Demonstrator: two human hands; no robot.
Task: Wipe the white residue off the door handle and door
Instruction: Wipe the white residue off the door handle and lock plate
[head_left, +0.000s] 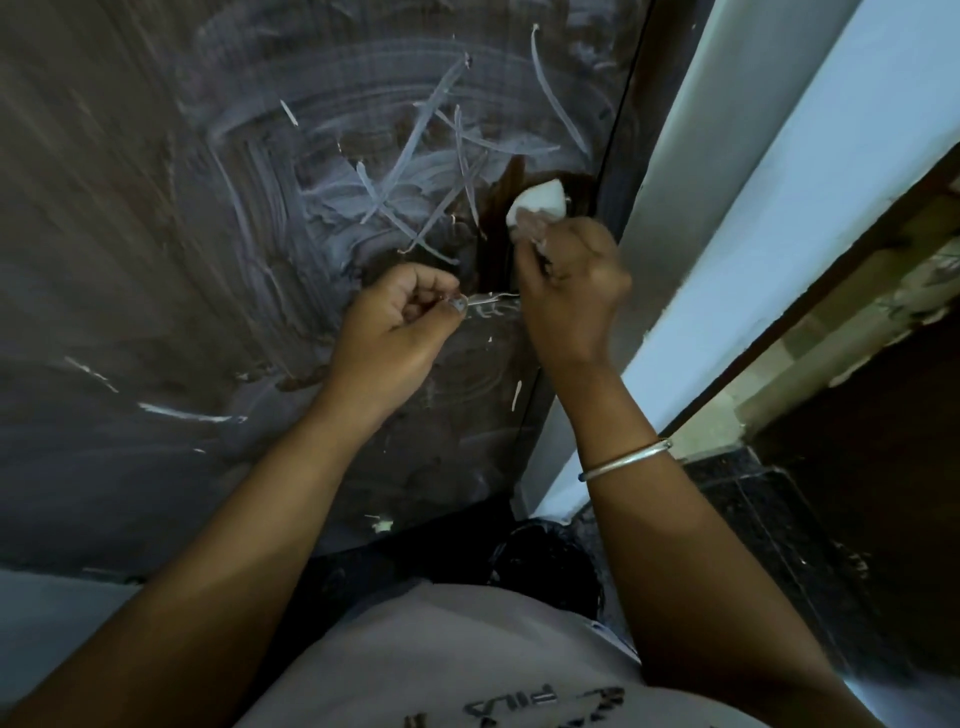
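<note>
A person's right hand (571, 291) presses a white cloth (537, 202) against a dark wooden door (130, 234) smeared with white residue (322, 192). The left hand (395, 322) grips the door handle (493, 297).

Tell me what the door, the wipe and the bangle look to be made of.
Door: apparently wood or wood-look laminate, dark brown with streaky grain, dulled by white smears.
Wipe: soft white wad, probably cloth or tissue; it bunches in the right hand.
Bangle: seemingly metal, thin, silvery, with a shine.

I count one dark brown wooden door (156, 234) smeared with white residue, two bare hands, one white crumpled wiping cloth (537, 202), one thin silver metal bangle (626, 460), and one black bucket (545, 566).
</note>
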